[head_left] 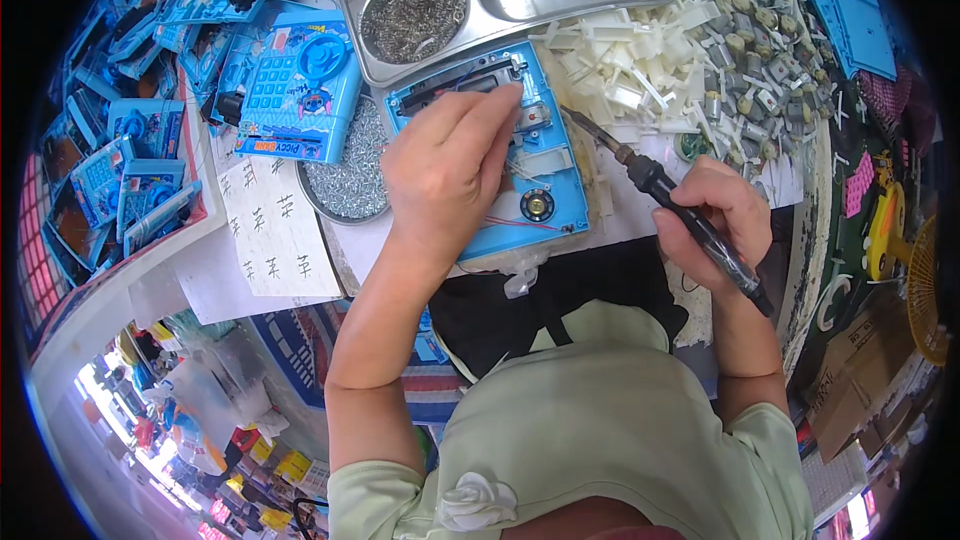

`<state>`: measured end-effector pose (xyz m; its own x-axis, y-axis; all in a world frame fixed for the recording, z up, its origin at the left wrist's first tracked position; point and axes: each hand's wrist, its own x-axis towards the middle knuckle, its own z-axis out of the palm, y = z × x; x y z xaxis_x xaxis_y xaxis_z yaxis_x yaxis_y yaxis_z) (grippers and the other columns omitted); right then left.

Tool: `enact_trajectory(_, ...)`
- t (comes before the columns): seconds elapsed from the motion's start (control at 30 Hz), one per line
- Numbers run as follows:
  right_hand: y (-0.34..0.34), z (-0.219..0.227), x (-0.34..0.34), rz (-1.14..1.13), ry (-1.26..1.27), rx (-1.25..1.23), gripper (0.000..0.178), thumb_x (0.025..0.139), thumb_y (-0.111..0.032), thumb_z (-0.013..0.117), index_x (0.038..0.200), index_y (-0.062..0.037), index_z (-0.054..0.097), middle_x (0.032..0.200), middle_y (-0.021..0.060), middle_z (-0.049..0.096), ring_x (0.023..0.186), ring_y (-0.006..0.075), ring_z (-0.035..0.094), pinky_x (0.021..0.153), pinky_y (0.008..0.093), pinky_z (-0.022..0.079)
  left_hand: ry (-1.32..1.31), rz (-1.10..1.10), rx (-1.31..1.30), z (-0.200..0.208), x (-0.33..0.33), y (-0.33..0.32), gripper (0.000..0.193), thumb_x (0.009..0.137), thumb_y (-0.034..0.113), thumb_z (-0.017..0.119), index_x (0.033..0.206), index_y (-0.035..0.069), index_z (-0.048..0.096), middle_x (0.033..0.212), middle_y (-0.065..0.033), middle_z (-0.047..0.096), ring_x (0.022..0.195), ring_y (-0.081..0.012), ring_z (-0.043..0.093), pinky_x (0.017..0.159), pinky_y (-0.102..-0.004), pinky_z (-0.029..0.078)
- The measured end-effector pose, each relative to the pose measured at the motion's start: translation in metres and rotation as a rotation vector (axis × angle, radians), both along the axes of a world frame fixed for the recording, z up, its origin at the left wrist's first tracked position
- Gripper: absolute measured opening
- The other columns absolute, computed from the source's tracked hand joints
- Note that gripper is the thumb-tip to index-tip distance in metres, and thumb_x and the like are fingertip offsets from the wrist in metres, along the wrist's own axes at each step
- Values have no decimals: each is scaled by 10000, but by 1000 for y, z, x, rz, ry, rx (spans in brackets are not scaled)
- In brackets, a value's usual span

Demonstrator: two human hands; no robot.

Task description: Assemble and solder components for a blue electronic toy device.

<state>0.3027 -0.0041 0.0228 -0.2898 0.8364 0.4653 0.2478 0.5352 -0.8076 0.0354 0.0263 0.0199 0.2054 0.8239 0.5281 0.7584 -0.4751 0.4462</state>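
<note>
A light-blue plastic case half (pixel 556 155) lies open side up in front of me, with a round speaker (pixel 537 205), a small motor block (pixel 533 117) and thin wires in it. My left hand (pixel 445 165) reaches over its upper part, thumb and fingers pinched together. What they hold, if anything, is too small to make out. My right hand (pixel 722 215) is wrapped round a long black screwdriver (pixel 690 215). Its dark metal tip points up and left, just beside the case's right edge. Whether the tip touches anything I cannot tell.
A bowl of small screws (pixel 350 165) and a finished-looking blue keypad case (pixel 300 85) lie left. Behind is a steel tray (pixel 480 25) with springs. White plastic parts (pixel 640 65) and small motors (pixel 750 50) are heaped right. More blue cases (pixel 130 175) crowd the far left.
</note>
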Motion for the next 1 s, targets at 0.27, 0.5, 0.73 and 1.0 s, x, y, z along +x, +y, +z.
enact_trajectory(0.27,4,0,-5,-25,-6,-4,262,762,-18,813,962,-22,643,670,48,585,518,150,494,468,273,354,70,-43,-15,-5,1,-4,242,758,38,784,987,82,720,915,-59,686,800,-254,682,699,-358,551)
enact_trajectory(0.5,7,-1,-7,7,-6,-7,254,774,-29,809,964,-21,642,661,46,575,519,156,497,471,272,364,144,-54,-35,-6,6,-5,238,747,15,764,977,70,731,900,-64,675,787,-252,679,688,-355,550)
enact_trajectory(0.73,10,-6,-9,22,18,40,249,788,-41,810,972,-19,644,667,51,582,522,164,517,470,273,393,157,-67,-35,-3,8,-2,227,755,-10,773,965,73,744,896,-64,688,761,-245,683,651,-343,547)
enact_trajectory(1.0,14,-3,-12,44,-32,62,268,772,-25,818,975,-18,643,684,56,602,530,168,542,471,274,411,143,-79,-20,-6,7,-2,230,753,-15,770,964,71,738,896,-67,685,765,-250,681,656,-346,546)
